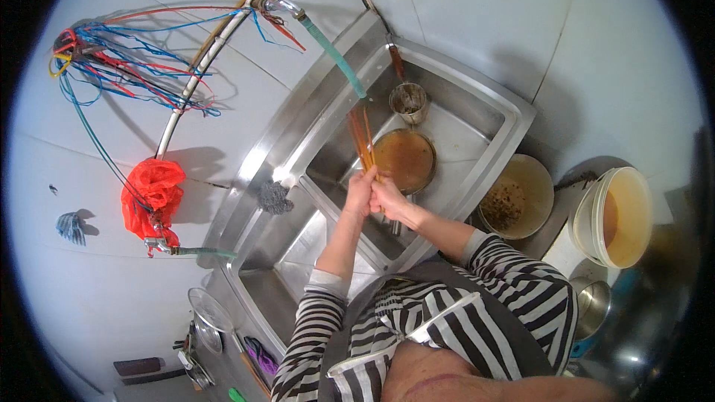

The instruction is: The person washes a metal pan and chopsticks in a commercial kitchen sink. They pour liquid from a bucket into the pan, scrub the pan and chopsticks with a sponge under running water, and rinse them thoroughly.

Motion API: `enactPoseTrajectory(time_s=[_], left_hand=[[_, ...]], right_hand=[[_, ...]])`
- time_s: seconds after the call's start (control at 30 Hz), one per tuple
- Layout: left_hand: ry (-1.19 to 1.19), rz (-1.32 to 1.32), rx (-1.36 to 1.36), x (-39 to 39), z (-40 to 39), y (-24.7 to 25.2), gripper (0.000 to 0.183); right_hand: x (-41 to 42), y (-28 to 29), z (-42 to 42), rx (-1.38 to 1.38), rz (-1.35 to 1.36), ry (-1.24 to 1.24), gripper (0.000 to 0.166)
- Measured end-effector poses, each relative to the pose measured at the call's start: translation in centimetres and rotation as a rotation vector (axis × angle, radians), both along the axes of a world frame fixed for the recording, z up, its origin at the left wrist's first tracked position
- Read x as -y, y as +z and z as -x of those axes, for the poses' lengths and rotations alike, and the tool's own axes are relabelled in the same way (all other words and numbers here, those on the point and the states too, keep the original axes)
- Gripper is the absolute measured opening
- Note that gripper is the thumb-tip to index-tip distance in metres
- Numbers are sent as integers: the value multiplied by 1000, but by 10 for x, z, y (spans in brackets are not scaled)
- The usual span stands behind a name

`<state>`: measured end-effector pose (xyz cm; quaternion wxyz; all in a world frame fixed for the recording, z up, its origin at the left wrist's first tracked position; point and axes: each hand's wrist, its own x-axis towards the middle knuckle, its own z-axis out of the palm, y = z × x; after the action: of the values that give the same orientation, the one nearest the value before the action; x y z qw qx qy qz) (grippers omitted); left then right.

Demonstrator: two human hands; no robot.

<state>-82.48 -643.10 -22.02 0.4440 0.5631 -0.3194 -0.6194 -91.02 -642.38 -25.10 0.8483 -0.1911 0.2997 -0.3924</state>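
A bundle of thin orange-brown sticks, probably chopsticks (363, 139), points up and away over the right basin of a stainless steel sink (463, 156). My left hand (360, 192) and my right hand (388, 195) are closed together around its near end. Just right of the bundle, a round pan (408, 159) of cloudy brown liquid rests in the basin. Behind the pan stands a metal cup-shaped strainer or ladle (409, 101) with a brown handle, dark bits inside. A green hose (335, 58) hangs from a tap above the far ends of the sticks.
A dark scouring pad (275, 197) lies on the sink ledge at left. To the right stand a bucket with dark scraps (516, 198) and stacked white buckets (625, 218). A red plastic bag (152, 195) and coloured plastic strings (139, 67) hang at the wall. Strainers (209, 310) lie lower left.
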Motion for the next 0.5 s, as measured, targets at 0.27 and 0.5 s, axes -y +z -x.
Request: enactPoseTrajectory(time_s=[0.27, 0.5], left_hand=[[95, -35, -145, 28, -32, -13, 27], [179, -117, -364, 35, 2, 10, 47]], right_hand=[[-20, 19, 7, -231, 300, 255, 23], [-23, -12, 2, -168, 52, 259, 16]])
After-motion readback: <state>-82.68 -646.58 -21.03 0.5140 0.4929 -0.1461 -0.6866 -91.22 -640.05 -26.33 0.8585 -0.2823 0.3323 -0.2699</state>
